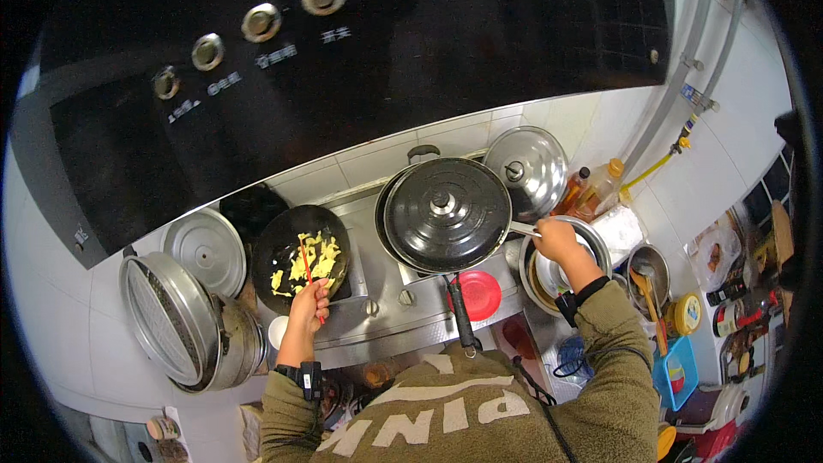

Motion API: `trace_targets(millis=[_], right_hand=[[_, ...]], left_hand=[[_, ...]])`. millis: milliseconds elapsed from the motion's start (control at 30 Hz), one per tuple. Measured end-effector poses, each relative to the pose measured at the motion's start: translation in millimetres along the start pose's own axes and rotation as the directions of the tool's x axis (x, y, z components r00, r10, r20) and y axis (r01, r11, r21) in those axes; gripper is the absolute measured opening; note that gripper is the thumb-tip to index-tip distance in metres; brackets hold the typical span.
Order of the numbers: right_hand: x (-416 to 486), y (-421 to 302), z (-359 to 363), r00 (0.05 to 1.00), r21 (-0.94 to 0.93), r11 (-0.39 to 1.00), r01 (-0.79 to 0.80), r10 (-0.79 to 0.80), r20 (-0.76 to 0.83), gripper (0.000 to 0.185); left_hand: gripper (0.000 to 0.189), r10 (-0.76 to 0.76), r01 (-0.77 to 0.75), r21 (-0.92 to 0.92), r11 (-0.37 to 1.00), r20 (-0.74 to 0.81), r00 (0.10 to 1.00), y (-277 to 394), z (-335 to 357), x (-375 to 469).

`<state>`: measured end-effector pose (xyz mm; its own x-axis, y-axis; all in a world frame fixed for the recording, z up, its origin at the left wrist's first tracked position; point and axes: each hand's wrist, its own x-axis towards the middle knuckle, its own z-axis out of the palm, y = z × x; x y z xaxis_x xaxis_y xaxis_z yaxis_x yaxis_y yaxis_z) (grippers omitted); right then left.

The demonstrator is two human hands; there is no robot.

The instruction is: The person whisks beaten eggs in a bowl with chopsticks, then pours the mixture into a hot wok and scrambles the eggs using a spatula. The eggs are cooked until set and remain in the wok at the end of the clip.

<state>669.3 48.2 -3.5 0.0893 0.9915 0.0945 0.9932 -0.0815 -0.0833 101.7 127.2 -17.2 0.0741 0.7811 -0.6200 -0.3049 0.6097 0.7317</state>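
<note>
My left hand (310, 302) grips red chopsticks (305, 257) over the dark wok (267, 263) at the left of the stove. Their tips touch yellow pieces of what looks like scrambled egg (325, 257), spread across the wok's bottom. At the right, my right hand (558, 241) is closed around a metal handle (524, 228). That handle points towards the rim of the covered pan; what it belongs to is hidden. A black lid (443, 202) with a metal knob covers this pan, whose black handle (460, 315) points towards my body.
A red plate (482, 296) lies beside the pan handle. Steel bowls (601, 241) stand below my right hand, near bottles (598, 190) and a steel lid (533, 161). Stacked steamers (167, 328) fill the left. The black range hood (411, 64) hangs over the stove (370, 225).
</note>
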Motion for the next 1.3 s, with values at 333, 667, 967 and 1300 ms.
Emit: trace_targets(millis=[333,667,967,1300], right_hand=[[25,-37,18,1.0,0.081,0.997,-0.008,0.009,-0.012,0.023],[-60,-33,-24,0.925,0.33,0.871,-0.364,0.379,0.023,0.026],[-148,-33,-52,0.855,0.524,0.718,-0.458,0.517,0.039,0.028],[-214,-44,-72,0.736,0.448,0.69,-0.568,0.67,-0.1,0.025]], left_hand=[[0.012,-0.151,0.17,-0.164,0.972,0.12,0.981,-1,13,22],[0.015,-0.15,0.15,-0.201,0.968,0.014,0.989,0,-26,-1],[0.029,-0.15,0.166,-0.163,0.973,0.105,0.983,8,-39,3],[0.024,0.121,-0.08,0.439,0.895,-0.065,0.991,22,-56,0]])
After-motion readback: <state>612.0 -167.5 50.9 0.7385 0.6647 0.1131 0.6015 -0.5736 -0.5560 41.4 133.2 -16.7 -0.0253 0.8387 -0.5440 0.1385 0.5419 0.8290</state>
